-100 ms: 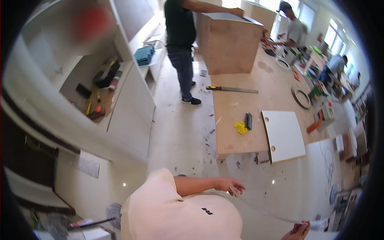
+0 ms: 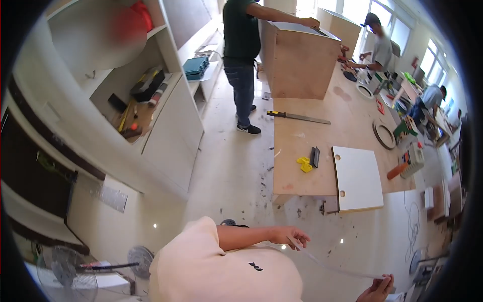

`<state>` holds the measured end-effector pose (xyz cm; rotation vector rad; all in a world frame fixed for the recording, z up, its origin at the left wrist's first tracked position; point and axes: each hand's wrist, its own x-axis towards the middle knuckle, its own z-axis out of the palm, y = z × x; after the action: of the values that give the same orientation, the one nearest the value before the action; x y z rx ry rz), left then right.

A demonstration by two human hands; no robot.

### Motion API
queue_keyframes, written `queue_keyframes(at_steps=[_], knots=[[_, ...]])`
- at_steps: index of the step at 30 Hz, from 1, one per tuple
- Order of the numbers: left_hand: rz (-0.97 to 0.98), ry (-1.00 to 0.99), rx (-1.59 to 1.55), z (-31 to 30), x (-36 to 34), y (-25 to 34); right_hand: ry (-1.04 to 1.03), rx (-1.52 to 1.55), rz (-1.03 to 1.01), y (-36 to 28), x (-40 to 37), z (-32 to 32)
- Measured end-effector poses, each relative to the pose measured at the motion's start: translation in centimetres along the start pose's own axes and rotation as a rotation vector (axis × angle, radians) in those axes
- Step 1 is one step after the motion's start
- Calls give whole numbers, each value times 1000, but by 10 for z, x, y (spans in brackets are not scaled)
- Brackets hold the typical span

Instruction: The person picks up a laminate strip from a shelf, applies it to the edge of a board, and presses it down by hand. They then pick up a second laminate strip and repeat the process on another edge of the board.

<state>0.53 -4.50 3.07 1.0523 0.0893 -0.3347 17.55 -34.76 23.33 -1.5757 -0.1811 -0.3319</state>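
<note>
My left hand [image 2: 291,236] is closed on one end of a thin, pale strip of edge banding [image 2: 322,262], its short tail sticking up past the fingers. From there the strip slopes down to the lower right, where my right hand [image 2: 377,289] pinches it between fingertips and thumb. Part of my right hand is cut off by the frame's bottom. The strip hangs over the floor, in front of the workbench [image 2: 302,186]. A white cabinet panel [image 2: 358,176] with two round holes lies at the bench's near right corner, apart from both hands.
On the bench are a file [image 2: 299,117], a dark block [image 2: 315,157], yellow crumpled material [image 2: 304,164] and a coiled band [image 2: 384,135]. A person [image 2: 241,65] stands at a wooden cabinet box [image 2: 299,63]. Shelving [image 2: 173,133] is at left, a fan [image 2: 65,274] at lower left.
The view has tilted slightly, so the bench and the standing person appear shifted right. Both hands still hold the strip, in nearly the same positions.
</note>
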Motion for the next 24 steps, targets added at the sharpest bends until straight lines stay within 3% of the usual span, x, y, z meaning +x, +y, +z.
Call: queue_keyframes(at_steps=[2, 3, 6, 8, 12, 15, 17, 24], knots=[[17, 130, 58, 21, -11, 14, -74, -155, -75, -1, 35, -11], [42, 186, 39, 23, -18, 16, -96, 187, 125, 8, 46, -3], [93, 375, 9, 38, -39, 25, -204, 321, 153, 34, 61, 24], [176, 482, -50, 45, -51, 28, -269, 177, 133, 42, 64, 34], [265, 500, -225, 33, -53, 16, -286, 325, 192, 32, 45, 59], [306, 376, -335, 24, -40, 8, -281, 352, 250, 17, 40, 54], [303, 353, -333, 21, -27, 4, -246, 447, 385, 42, 36, 44], [283, 423, -313, 39, -2, 10, -167, 498, 509, 81, 25, 15]])
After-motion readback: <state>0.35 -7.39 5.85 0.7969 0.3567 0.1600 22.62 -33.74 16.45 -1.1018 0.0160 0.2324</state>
